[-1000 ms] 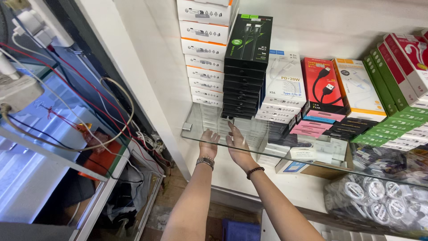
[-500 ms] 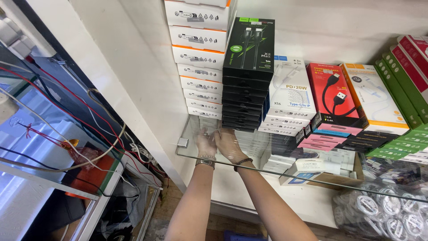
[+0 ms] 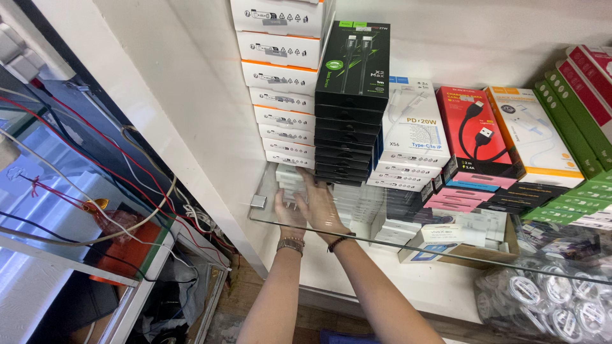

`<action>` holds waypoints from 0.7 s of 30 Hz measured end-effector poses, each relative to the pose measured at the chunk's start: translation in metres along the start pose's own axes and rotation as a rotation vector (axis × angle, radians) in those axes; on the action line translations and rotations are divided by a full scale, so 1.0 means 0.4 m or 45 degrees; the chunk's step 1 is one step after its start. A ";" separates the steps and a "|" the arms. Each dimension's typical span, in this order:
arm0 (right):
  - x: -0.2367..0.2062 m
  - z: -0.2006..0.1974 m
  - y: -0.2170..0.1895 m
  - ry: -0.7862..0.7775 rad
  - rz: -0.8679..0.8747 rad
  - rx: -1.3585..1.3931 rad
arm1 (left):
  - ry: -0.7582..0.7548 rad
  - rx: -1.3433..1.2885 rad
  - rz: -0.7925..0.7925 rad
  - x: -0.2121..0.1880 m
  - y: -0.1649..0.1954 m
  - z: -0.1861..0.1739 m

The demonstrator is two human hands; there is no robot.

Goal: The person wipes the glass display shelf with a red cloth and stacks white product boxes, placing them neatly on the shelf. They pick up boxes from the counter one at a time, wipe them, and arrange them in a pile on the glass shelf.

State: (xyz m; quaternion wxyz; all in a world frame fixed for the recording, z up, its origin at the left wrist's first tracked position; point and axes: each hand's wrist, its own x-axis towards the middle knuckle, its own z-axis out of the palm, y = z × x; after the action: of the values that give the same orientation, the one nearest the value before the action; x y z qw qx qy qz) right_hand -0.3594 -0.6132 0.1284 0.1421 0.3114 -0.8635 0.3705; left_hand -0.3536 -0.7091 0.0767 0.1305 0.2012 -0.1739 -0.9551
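Here both hands [image 3: 306,207] press white boxes [image 3: 290,181] under the glass shelf [image 3: 395,242].

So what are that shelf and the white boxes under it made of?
The shelf looks like clear glass: the stock below shows through, and its front edge shines. The white boxes that both hands reach for look like matte printed cardboard, going by their crisp folded corners.

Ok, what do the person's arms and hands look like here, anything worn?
Both forearms are bare, no sleeves in view, no gloves. The left hand has a beaded band at the wrist; the right hand has a thin dark cord bracelet. No rings can be made out.
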 end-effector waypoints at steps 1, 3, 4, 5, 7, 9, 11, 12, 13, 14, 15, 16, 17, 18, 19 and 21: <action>-0.027 -0.008 -0.019 -0.035 0.038 0.076 | 0.033 -0.027 0.028 -0.020 -0.005 -0.008; -0.071 -0.023 -0.061 0.000 -0.011 0.197 | 0.090 -0.087 0.090 -0.054 -0.017 -0.023; -0.092 -0.033 -0.080 0.016 -0.036 0.259 | 0.063 -0.108 0.085 -0.067 -0.022 -0.033; -0.112 -0.045 -0.097 0.023 -0.042 0.284 | 0.038 -0.129 0.079 -0.079 -0.026 -0.046; -0.155 -0.068 -0.129 0.037 -0.047 0.338 | 0.099 -0.140 0.036 -0.109 -0.034 -0.081; -0.198 -0.094 -0.154 -0.112 0.167 0.381 | 0.265 -0.121 -0.038 -0.146 -0.043 -0.116; -0.244 -0.121 -0.180 -0.147 0.267 0.384 | 0.223 -0.201 -0.029 -0.198 -0.050 -0.146; -0.269 -0.133 -0.197 -0.106 0.262 0.368 | 0.202 -0.238 -0.022 -0.226 -0.049 -0.156; -0.290 -0.150 -0.209 -0.066 0.258 0.350 | 0.150 -0.172 0.001 -0.256 -0.052 -0.166; -0.312 -0.168 -0.223 -0.053 0.276 0.356 | 0.101 -0.105 0.025 -0.292 -0.058 -0.183; -0.337 -0.190 -0.238 -0.036 0.294 0.361 | 0.048 -0.037 0.047 -0.328 -0.062 -0.192; -0.365 -0.216 -0.252 -0.020 0.315 0.365 | 0.072 -0.036 0.007 -0.366 -0.070 -0.198; -0.394 -0.244 -0.266 -0.008 0.350 0.402 | 0.098 -0.034 -0.035 -0.408 -0.081 -0.204; -0.424 -0.277 -0.277 0.007 0.385 0.436 | 0.122 -0.031 -0.078 -0.448 -0.093 -0.209; -0.453 -0.312 -0.287 0.026 0.421 0.469 | 0.128 0.017 -0.117 -0.490 -0.110 -0.211; -0.520 -0.387 -0.300 0.068 0.372 0.421 | 0.136 0.117 -0.208 -0.576 -0.151 -0.219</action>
State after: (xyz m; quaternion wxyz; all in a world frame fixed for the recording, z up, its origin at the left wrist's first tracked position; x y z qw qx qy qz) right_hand -0.1207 -0.4742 0.2015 0.0566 0.1921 -0.8229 0.5318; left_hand -0.1228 -0.6055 0.0562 0.0519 0.2710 -0.1936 -0.9415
